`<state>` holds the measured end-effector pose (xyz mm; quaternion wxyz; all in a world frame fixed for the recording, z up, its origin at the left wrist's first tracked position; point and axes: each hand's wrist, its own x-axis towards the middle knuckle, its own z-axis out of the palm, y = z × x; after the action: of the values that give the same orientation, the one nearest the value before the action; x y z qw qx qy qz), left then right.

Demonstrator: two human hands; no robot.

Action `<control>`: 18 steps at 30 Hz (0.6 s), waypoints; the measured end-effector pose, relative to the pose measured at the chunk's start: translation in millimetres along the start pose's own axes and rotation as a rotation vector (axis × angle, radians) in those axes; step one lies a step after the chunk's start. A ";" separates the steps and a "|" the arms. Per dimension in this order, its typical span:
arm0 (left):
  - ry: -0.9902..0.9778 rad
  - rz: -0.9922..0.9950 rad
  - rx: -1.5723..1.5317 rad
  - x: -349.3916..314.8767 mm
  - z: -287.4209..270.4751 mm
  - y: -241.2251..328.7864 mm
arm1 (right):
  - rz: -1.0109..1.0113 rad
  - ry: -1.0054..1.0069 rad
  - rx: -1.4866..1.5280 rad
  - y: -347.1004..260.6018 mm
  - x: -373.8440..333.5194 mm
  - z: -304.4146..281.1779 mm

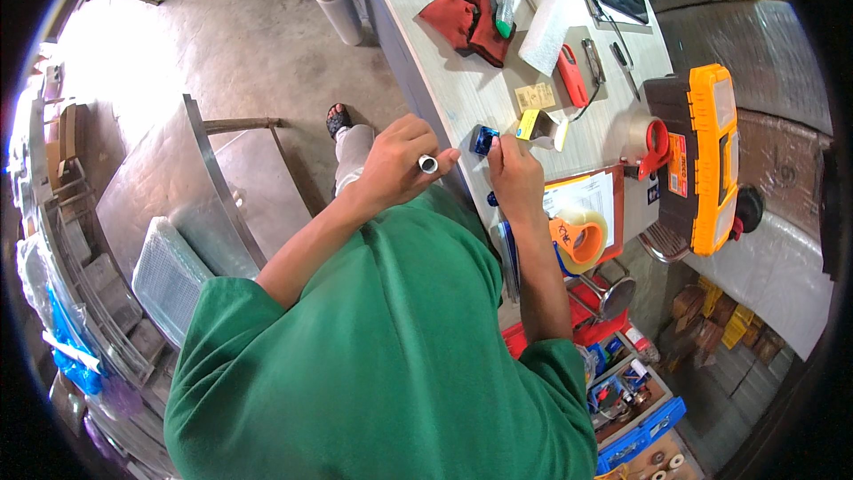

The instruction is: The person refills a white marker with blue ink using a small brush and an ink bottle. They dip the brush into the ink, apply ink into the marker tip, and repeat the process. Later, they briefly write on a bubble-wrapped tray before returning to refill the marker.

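One silvery tube (428,164) sits gripped in the left hand (398,158); the right hand (517,180) has its thumb at a blue object (483,140); whether pinching, I cannot tell.

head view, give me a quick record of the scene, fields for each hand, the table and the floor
left hand: closed around a pale hollow round tube, open end showing
right hand: at a small glossy dark-blue object; grip unclear
table: pale wood-grain tabletop with red-and-black fabric gloves, orange plastic tape dispenser
floor: upright white cylindrical roll
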<state>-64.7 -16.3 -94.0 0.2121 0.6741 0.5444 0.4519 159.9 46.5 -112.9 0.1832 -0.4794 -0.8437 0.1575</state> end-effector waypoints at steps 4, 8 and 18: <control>0.001 0.003 0.014 -1.0 -0.7 -1.3 | 0.026 -0.008 0.043 -2.5 -0.7 -1.3; 0.004 -0.008 -0.006 -2.7 0.9 -2.3 | 0.020 -0.010 0.023 -3.4 -1.0 -3.4; 0.009 -0.003 -0.016 -6.6 2.9 -6.0 | 0.018 0.000 0.064 1.2 -0.2 1.6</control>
<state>-65.5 -19.9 -102.6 0.2159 0.6694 0.5428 0.4590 160.2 46.8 -114.9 0.1970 -0.4806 -0.8340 0.1863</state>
